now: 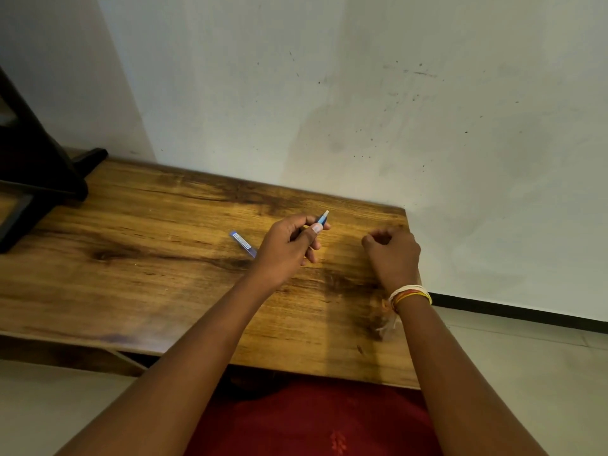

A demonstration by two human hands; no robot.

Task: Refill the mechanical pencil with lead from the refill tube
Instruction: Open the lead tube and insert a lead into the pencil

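Note:
My left hand [291, 246] is closed around a blue mechanical pencil [323, 218]; only its blue end with a white tip sticks out past my thumb, pointing up and to the right. The clear refill tube [242, 242] with a blue cap lies flat on the wooden table [148, 258], just left of my left hand and partly hidden behind it. My right hand [393, 255] rests to the right on the table with its fingers curled in; whether it pinches something small I cannot tell.
The table's right edge runs close to my right wrist, and a white wall stands right behind the table. A dark wooden frame [36, 179] stands on the table's far left corner. Light floor lies to the right and below.

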